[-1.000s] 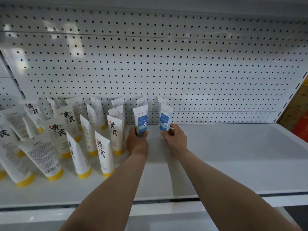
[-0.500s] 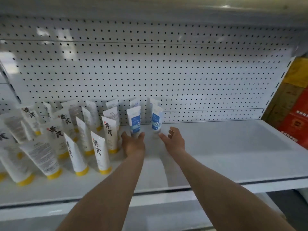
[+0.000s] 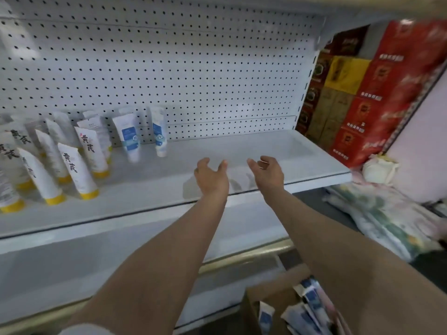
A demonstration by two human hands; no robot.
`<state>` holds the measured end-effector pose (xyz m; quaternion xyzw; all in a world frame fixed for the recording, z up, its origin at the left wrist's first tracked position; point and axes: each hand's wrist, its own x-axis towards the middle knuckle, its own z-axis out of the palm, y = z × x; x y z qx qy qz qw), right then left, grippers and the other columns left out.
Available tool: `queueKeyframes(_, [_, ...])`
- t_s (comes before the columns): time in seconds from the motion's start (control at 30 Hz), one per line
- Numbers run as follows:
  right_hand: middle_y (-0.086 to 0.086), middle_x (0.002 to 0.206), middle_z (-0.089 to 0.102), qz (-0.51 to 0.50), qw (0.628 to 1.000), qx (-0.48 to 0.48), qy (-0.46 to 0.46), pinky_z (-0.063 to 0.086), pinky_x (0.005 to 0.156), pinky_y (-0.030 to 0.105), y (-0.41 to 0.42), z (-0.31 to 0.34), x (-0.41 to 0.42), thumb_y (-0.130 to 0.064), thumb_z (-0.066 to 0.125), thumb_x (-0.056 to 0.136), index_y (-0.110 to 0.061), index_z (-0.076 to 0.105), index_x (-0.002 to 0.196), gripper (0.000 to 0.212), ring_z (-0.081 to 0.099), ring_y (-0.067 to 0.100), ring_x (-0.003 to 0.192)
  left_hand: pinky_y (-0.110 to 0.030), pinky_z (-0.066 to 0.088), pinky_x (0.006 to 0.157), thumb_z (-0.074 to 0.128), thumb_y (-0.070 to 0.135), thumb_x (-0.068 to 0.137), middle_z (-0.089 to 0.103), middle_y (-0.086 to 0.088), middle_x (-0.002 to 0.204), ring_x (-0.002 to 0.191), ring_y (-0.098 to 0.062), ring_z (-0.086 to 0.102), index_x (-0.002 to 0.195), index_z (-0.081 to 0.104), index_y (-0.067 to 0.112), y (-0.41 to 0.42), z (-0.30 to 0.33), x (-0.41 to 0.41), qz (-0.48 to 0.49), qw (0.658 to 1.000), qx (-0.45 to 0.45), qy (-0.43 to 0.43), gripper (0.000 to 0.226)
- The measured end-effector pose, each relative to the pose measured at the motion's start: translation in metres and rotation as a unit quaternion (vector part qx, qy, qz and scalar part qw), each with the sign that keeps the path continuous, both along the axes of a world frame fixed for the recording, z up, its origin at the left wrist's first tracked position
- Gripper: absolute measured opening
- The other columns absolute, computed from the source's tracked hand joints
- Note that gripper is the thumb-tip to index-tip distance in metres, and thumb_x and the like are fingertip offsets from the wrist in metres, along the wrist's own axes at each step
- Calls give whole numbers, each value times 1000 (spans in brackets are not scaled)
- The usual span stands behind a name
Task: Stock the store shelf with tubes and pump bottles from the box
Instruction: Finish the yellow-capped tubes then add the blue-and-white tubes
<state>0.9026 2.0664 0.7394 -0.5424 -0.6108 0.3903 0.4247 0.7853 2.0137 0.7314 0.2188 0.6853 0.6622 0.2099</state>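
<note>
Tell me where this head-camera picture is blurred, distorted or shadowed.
Head view: motion blur smears the red cartons at right and softens the blue-label tubes and the box; the wide lens bows the shelf edge and pegboard; soft, diffuse light leaves faint shadows under the left hand and right hand; no strong glare.
</note>
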Motion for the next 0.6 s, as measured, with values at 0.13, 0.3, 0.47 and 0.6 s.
queueKeyframes(0.13, [1,125,65,-51,998,-18,-20,48,103,38,-6,-17,74,-50,68,89,-14,55,133,57,60,19,116,-24,39,89,70,33,88,55,-9,132,114,-22,58,130,53,13,6,-24,67,-45,998,-31,13,49])
queueKeyframes(0.3, [-2,122,62,-114,990,-75,-41,43,85,26,-21,-64,154,-50,65,92,-16,55,133,55,56,11,105,-32,47,99,71,24,88,46,-8,135,111,-18,56,119,58,14,7,-65,137,-111,989,-34,94,35])
queueKeyframes(0.47, [-4,117,61,-196,966,-167,-34,35,79,9,-39,-115,217,-45,63,95,-15,56,130,47,55,11,106,-25,42,101,67,30,92,39,1,147,133,-15,42,129,51,24,1,-118,196,-219,960,-64,161,41])
queueKeyframes(0.6, [-3,117,63,-241,941,-232,-43,41,85,25,-48,-165,253,-43,65,93,-14,60,127,45,51,8,99,-29,45,97,67,32,91,51,-1,130,121,-18,51,128,54,21,-7,-177,227,-297,933,-141,145,40])
